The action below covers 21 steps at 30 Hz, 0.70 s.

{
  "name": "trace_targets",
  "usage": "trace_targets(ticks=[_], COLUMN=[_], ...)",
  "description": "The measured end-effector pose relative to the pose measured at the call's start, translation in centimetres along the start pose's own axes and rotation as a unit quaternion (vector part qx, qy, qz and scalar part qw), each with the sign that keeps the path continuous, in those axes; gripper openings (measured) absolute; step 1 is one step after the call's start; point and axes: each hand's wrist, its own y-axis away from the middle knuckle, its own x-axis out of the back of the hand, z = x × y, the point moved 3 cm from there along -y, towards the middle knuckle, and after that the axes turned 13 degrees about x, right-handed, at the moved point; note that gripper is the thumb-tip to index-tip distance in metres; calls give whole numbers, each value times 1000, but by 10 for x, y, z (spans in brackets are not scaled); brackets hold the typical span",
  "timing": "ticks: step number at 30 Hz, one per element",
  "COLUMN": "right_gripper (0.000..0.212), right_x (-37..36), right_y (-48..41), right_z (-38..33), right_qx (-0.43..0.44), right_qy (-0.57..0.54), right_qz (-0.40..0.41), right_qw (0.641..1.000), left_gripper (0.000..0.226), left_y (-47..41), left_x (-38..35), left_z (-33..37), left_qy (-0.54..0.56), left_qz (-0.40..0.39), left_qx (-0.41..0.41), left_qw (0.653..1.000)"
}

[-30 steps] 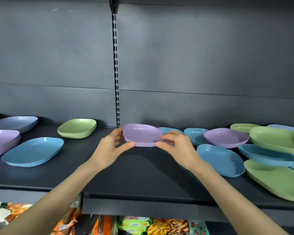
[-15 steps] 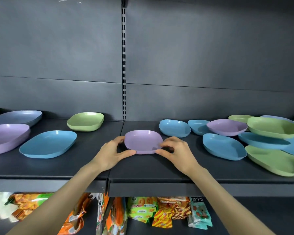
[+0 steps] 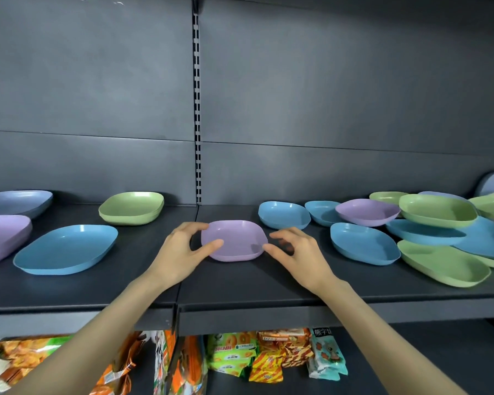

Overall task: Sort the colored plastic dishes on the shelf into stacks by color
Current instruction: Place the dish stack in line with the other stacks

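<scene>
Left hand (image 3: pixel 180 249) pinches small purple dish (image 3: pixel 234 240) at its left rim; right hand (image 3: pixel 294 252) has loosened, thumb barely touching; dish now rests on shelf (image 3: pixel 240 286) between them, placement done; second purple dish (image 3: pixel 367 212) lies beyond, right of grip.

"熊字" on teal snack packet (image 3: pixel 327 352)

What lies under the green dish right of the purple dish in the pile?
The green dish rests on a blue dish; a second blue dish shows beneath its right end. It hides their far parts and anything else below.
</scene>
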Motion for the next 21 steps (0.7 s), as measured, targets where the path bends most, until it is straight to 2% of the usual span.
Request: trace_targets(ticks=[6, 10, 17, 21], right_gripper=[30, 32, 44, 51], right_x=[44, 84, 139, 158], right_y=[4, 11, 21, 19], right_z=[32, 62, 117, 139], right_qx=[-28, -78, -155, -177], right_qy=[66, 126, 211, 233], right_qz=[52, 77, 82, 52], right_qw=[996, 986, 962, 955], left_gripper=[48, 45, 50, 56], left_y=[-24, -46, -85, -108], left_x=[-24, -59, -137, -178], left_z=[54, 95, 146, 163], left_qy=[-25, -44, -74, -92], left_qz=[-39, -75, -174, -228], left_qx=[-77, -135, -155, -148], left_qw=[996, 987, 970, 958])
